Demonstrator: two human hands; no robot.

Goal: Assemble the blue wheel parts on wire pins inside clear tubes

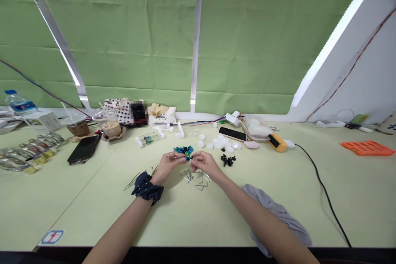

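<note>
Near the middle of the table, my left hand [168, 166] pinches a small blue and green part [187, 157] between its fingertips. My right hand [206, 164] is closed close beside it, its fingertips at the same part; what else they hold is too small to tell. Just behind the hands lies a small pile of blue pieces [178, 149]. Bent metal rods [201, 185] lie in front of and between the hands, with more near the left wrist. To the right are black small pieces [228, 160], and several white caps [218, 144] sit behind them.
Clear tubes [150, 138], two drink cups [111, 127] and a dark phone [84, 149] are at the left. Another phone [232, 134], a yellow device [277, 143] and an orange tray [368, 147] lie right. Grey cloth [278, 214] lies under the right forearm.
</note>
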